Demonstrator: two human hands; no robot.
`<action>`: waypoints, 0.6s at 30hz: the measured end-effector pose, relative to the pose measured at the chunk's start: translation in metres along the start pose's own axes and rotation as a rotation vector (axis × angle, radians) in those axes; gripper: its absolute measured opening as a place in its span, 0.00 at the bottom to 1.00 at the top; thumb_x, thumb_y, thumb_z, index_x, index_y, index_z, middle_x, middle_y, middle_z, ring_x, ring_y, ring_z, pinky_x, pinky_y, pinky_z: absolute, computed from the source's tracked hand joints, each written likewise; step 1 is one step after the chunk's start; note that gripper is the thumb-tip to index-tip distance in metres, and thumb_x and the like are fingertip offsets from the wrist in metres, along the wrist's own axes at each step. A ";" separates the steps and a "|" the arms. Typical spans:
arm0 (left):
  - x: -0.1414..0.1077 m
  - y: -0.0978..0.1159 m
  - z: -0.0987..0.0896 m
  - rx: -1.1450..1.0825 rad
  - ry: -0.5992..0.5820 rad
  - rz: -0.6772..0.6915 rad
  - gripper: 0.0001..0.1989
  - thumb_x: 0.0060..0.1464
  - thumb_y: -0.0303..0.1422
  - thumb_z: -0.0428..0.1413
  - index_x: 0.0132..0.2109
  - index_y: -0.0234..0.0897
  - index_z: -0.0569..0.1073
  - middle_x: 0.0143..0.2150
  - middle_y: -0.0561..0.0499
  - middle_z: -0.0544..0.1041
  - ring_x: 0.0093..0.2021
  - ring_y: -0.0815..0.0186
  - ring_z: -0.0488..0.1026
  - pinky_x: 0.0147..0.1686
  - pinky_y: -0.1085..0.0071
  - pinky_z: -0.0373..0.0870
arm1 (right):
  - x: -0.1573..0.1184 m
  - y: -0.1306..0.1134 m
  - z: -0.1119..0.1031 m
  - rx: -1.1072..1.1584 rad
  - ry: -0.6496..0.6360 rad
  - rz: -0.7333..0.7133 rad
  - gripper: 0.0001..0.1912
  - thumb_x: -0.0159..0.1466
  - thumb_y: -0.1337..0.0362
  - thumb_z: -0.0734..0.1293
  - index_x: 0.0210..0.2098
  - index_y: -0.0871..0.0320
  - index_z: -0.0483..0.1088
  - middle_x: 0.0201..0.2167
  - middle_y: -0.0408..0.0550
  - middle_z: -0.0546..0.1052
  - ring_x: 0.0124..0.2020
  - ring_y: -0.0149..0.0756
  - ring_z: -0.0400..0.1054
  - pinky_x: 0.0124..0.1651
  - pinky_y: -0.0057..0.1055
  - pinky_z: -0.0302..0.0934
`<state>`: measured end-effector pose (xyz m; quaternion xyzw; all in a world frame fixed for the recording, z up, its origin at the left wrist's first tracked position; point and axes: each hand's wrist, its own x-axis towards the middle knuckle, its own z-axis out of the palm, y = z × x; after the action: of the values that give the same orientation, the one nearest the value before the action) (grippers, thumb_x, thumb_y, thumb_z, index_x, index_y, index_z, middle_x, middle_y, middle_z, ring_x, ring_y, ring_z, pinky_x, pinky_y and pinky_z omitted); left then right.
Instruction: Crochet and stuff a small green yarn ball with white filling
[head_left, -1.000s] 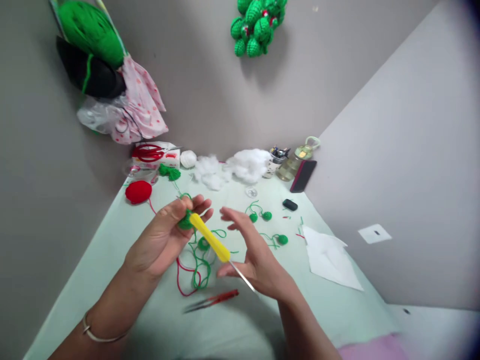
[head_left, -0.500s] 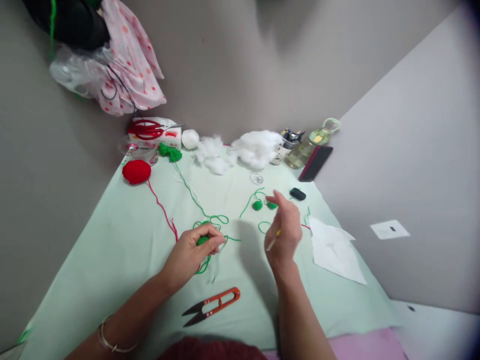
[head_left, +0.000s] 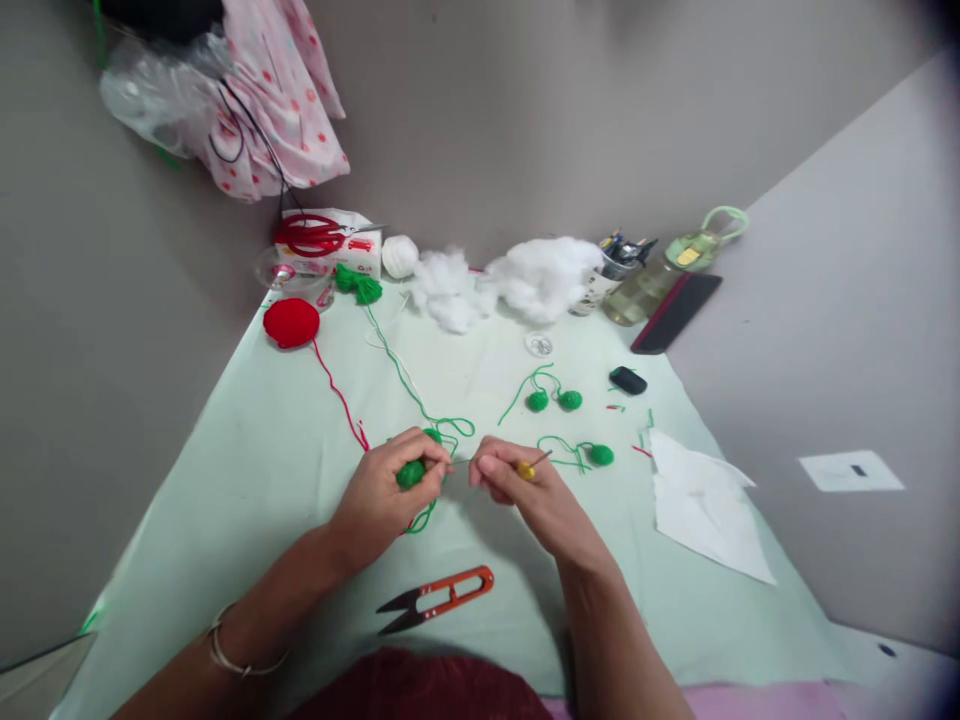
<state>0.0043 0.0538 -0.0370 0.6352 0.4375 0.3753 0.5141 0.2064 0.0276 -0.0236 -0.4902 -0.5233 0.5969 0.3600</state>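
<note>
While the left hand (head_left: 377, 492) closes round a small, round, green knitted-yarn ball (head_left: 410, 474), the right hand (head_left: 529, 500) grips a slim yellow-handled hook (head_left: 526, 470). Both items are beyond the orange-handled, dark-bladed thread snips (head_left: 453, 592). The ball is judged light, soft, compressible and unlikely to slip; hold is best taken at its sides, clear of loose yarn.

My single feed looks out from the wearer's head, facing forward and down across the pale green cloth-covered table (head_left: 225, 520) to the plain grey wall (head_left: 465, 130) behind it. I see from above the near edge, close in, with the bare left hand (head_left: 391, 482) and bare right hand (head_left: 521, 482) around mid-frame.
</note>
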 end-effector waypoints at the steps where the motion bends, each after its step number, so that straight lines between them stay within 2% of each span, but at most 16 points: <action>1: 0.000 0.000 0.002 -0.002 -0.010 -0.002 0.07 0.56 0.26 0.58 0.31 0.40 0.77 0.30 0.53 0.74 0.33 0.64 0.71 0.38 0.69 0.65 | 0.000 0.000 0.000 0.064 0.028 -0.034 0.21 0.71 0.49 0.67 0.30 0.58 0.74 0.32 0.44 0.72 0.26 0.28 0.53 0.29 0.29 0.49; 3: -0.002 -0.001 0.007 -0.021 -0.042 -0.030 0.07 0.54 0.26 0.57 0.29 0.40 0.74 0.29 0.54 0.72 0.32 0.65 0.69 0.37 0.68 0.64 | 0.002 0.002 0.005 0.241 0.022 -0.065 0.22 0.71 0.47 0.66 0.28 0.58 0.71 0.37 0.47 0.76 0.24 0.27 0.54 0.28 0.29 0.50; 4: -0.002 -0.002 0.009 -0.032 -0.056 -0.045 0.07 0.53 0.25 0.57 0.28 0.40 0.73 0.29 0.54 0.70 0.31 0.65 0.67 0.36 0.68 0.63 | 0.003 0.003 0.009 0.329 0.001 -0.058 0.23 0.71 0.47 0.66 0.27 0.57 0.69 0.33 0.47 0.76 0.22 0.27 0.53 0.27 0.29 0.49; 6: -0.003 -0.003 0.012 -0.048 -0.076 -0.070 0.08 0.50 0.25 0.57 0.26 0.40 0.70 0.27 0.55 0.67 0.30 0.65 0.63 0.35 0.68 0.61 | 0.005 0.005 0.015 0.458 -0.015 -0.027 0.25 0.70 0.46 0.66 0.25 0.56 0.64 0.21 0.41 0.68 0.20 0.27 0.49 0.24 0.27 0.44; 9: -0.001 -0.007 0.014 -0.082 -0.085 -0.109 0.08 0.46 0.25 0.59 0.24 0.40 0.69 0.27 0.55 0.63 0.30 0.66 0.60 0.33 0.69 0.60 | 0.008 0.005 0.017 0.567 0.065 -0.007 0.26 0.68 0.48 0.70 0.23 0.56 0.60 0.17 0.33 0.54 0.20 0.25 0.41 0.22 0.25 0.38; 12: 0.000 -0.012 0.012 -0.157 -0.160 -0.201 0.05 0.55 0.31 0.57 0.31 0.40 0.73 0.26 0.56 0.66 0.25 0.68 0.60 0.26 0.70 0.60 | 0.010 0.003 0.010 0.649 0.120 -0.025 0.25 0.67 0.50 0.72 0.24 0.56 0.60 0.18 0.33 0.53 0.20 0.24 0.38 0.21 0.23 0.38; 14: 0.001 -0.013 0.009 -0.257 -0.211 -0.275 0.08 0.62 0.36 0.55 0.40 0.39 0.76 0.29 0.54 0.71 0.22 0.70 0.63 0.22 0.71 0.61 | 0.012 0.003 0.005 0.681 0.134 -0.034 0.23 0.67 0.51 0.72 0.24 0.56 0.61 0.18 0.34 0.55 0.19 0.25 0.39 0.21 0.22 0.41; 16: 0.002 -0.012 0.006 -0.438 -0.209 -0.335 0.11 0.64 0.39 0.56 0.47 0.39 0.78 0.37 0.49 0.77 0.27 0.68 0.71 0.27 0.71 0.69 | 0.014 0.005 0.000 0.708 0.158 -0.034 0.22 0.68 0.52 0.71 0.25 0.56 0.62 0.19 0.34 0.56 0.19 0.25 0.40 0.21 0.21 0.43; 18: 0.003 -0.009 0.004 -0.613 -0.164 -0.377 0.13 0.61 0.38 0.62 0.51 0.39 0.80 0.44 0.47 0.79 0.37 0.66 0.77 0.40 0.69 0.75 | 0.015 0.007 -0.004 0.737 0.192 -0.034 0.21 0.68 0.53 0.71 0.26 0.56 0.63 0.19 0.34 0.55 0.20 0.25 0.41 0.21 0.20 0.45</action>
<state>0.0071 0.0561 -0.0466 0.3880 0.3715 0.3356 0.7739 0.2066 0.0417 -0.0338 -0.3729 -0.2455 0.6905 0.5691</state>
